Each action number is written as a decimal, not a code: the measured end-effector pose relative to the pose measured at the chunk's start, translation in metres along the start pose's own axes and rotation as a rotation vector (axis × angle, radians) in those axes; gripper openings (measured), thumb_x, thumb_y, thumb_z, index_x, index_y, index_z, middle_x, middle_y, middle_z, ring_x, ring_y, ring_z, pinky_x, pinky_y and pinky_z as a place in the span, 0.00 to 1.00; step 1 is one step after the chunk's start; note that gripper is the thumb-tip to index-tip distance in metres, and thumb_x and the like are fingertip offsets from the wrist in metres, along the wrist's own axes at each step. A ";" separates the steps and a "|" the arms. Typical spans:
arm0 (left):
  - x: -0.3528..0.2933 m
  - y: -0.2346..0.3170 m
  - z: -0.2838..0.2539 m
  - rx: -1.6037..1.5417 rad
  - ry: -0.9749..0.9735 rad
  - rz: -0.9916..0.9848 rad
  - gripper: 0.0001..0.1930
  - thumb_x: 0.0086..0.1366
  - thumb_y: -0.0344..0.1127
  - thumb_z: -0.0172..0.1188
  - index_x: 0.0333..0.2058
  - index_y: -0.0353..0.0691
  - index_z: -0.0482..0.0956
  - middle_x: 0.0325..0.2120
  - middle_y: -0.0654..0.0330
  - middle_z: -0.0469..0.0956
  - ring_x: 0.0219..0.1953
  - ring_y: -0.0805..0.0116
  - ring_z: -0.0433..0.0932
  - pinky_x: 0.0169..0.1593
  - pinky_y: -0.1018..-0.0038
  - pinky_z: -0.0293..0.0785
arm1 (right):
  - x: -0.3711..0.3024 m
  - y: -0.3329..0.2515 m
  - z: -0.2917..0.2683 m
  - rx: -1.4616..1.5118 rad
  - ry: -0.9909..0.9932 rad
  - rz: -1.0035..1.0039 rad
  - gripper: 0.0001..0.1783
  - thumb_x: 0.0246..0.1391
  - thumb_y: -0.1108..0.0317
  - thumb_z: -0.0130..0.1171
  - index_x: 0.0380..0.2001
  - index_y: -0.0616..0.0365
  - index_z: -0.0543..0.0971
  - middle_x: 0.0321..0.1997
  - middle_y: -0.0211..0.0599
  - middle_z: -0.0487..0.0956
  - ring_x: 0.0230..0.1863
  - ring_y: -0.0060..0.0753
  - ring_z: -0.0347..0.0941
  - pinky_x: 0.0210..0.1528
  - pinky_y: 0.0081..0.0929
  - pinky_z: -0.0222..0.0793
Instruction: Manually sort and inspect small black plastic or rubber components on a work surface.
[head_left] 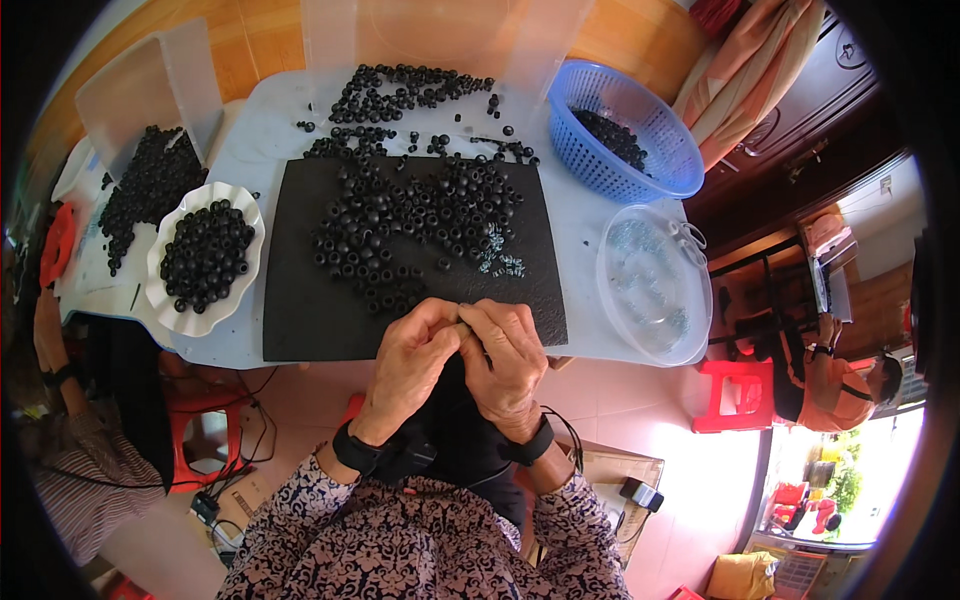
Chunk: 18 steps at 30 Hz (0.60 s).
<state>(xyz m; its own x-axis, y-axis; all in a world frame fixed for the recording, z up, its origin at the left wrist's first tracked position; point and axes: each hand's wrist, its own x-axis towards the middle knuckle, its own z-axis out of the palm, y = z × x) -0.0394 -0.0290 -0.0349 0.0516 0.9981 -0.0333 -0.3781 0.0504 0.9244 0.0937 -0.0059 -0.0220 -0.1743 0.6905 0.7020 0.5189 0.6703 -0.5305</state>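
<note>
My left hand (420, 350) and my right hand (505, 360) meet just over the front edge of a black mat (300, 315). Thumbs and fingertips of both are pinched together. Whatever lies between them is small and mostly hidden; only a dark speck shows. Beyond the fingers, many round black beads with holes (420, 210) are spread across the mat. Some small clear pieces (500, 262) lie at the right side of that pile. To the left stands a white scalloped plate (157, 268) heaped with black beads (208, 255).
A blue basket (575, 150) holds more beads at the back right. Near it sits a clear oval tray (655, 345) of small clear bits. More beads lie along the table's far side, by translucent panels (440, 35). Another person's arm (48, 335) reaches in at left; one person (840, 390) sits far right.
</note>
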 end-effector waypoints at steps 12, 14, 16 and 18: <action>-0.007 0.011 0.010 0.132 -0.002 0.083 0.11 0.71 0.32 0.48 0.42 0.30 0.76 0.35 0.57 0.80 0.40 0.73 0.80 0.48 0.76 0.75 | 0.022 0.006 -0.036 -0.005 -0.084 0.057 0.15 0.41 0.79 0.67 0.37 0.65 0.81 0.38 0.46 0.79 0.36 0.47 0.74 0.40 0.35 0.72; -0.011 0.011 0.006 0.124 0.009 0.080 0.12 0.72 0.36 0.50 0.41 0.33 0.77 0.34 0.58 0.82 0.38 0.74 0.79 0.46 0.76 0.74 | 0.039 0.010 -0.048 -0.024 -0.060 0.085 0.15 0.42 0.78 0.68 0.37 0.65 0.81 0.37 0.46 0.80 0.37 0.46 0.75 0.40 0.35 0.72; -0.013 0.013 0.005 0.113 -0.001 0.070 0.11 0.72 0.35 0.50 0.40 0.33 0.77 0.34 0.58 0.82 0.38 0.74 0.79 0.46 0.77 0.74 | 0.059 0.030 -0.056 -0.098 -0.005 0.019 0.15 0.43 0.77 0.69 0.39 0.62 0.82 0.36 0.43 0.82 0.32 0.34 0.76 0.38 0.28 0.73; -0.015 0.019 0.004 0.103 -0.002 0.053 0.11 0.72 0.34 0.50 0.40 0.33 0.77 0.34 0.58 0.82 0.39 0.74 0.79 0.46 0.77 0.74 | 0.096 0.049 -0.067 -0.183 0.039 -0.009 0.15 0.43 0.75 0.70 0.38 0.60 0.82 0.36 0.42 0.81 0.34 0.38 0.77 0.40 0.31 0.73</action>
<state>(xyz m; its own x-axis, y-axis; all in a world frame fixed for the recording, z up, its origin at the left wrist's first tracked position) -0.0435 -0.0432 -0.0153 0.0362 0.9992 0.0176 -0.2832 -0.0067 0.9590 0.1586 0.0750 0.0516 -0.1487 0.6709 0.7265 0.6616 0.6135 -0.4312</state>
